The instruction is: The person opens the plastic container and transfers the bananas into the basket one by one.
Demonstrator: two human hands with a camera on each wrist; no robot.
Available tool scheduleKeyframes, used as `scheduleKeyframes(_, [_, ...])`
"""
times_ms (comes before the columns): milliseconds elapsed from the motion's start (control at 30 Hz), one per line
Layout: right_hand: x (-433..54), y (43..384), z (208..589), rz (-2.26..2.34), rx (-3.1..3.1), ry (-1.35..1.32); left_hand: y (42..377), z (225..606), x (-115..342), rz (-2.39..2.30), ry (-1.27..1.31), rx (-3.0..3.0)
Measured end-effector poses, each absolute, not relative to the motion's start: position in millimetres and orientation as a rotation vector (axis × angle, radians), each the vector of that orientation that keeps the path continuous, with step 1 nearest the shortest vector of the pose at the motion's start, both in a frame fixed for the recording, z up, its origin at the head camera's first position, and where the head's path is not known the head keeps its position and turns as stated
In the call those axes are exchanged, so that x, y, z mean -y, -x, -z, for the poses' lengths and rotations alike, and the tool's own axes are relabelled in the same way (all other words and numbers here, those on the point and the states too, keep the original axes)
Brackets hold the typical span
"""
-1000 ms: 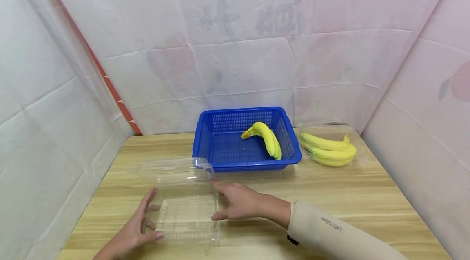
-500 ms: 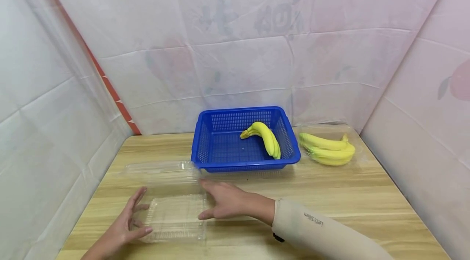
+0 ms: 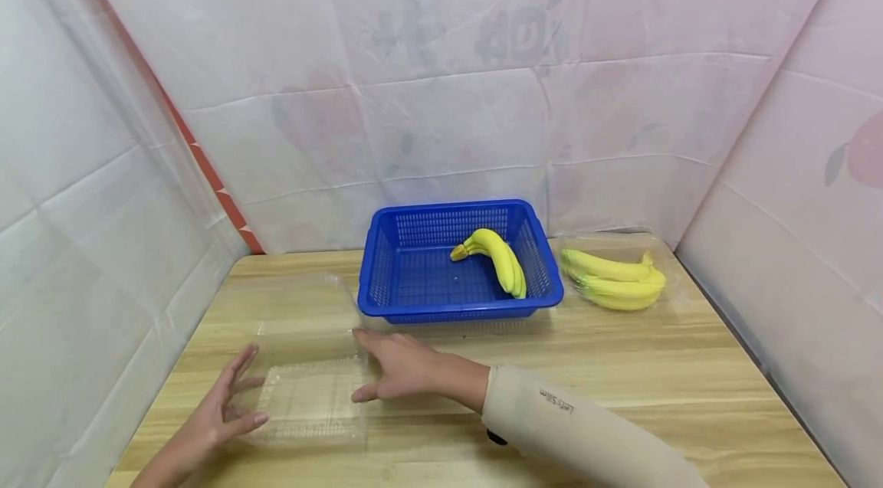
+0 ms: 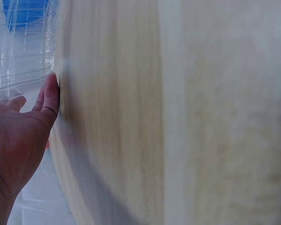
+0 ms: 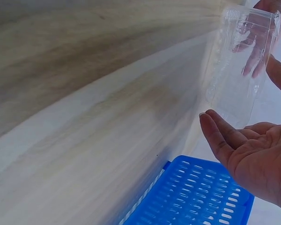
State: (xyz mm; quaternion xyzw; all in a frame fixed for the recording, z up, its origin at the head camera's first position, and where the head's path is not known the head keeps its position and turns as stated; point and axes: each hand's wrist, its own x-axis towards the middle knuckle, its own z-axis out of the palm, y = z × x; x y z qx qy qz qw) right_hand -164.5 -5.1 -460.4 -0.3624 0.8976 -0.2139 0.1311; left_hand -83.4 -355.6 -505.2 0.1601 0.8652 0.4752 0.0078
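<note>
A clear plastic clamshell box lies on the table at the front left, its lid tipped back toward the rear. My left hand is at its left side, thumb and fingers spread along the wall. On the opposite side is my right hand, thumb near the front and fingers extended toward the hinge. In the left wrist view, the fingertips of the left hand meet the ribbed plastic. The right wrist view has the right hand with its thumb and fingers apart beside the box.
Behind the box, a blue mesh basket holds a bunch of bananas. Another bunch of bananas sits in a clear box at the back right of the wooden table. White printed sheets wall in three sides.
Both hands and the clear clamshell box have moved left across the table. Its lid has tilted further back. The basket and bananas stay where they were.
</note>
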Motion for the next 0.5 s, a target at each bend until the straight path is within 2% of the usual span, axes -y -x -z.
scheduleKeyframes(500, [14.8,181.0,464.8,0.702,-2.558,1.057,96.2,501.9,365.0,-1.399,-0.368,-2.676])
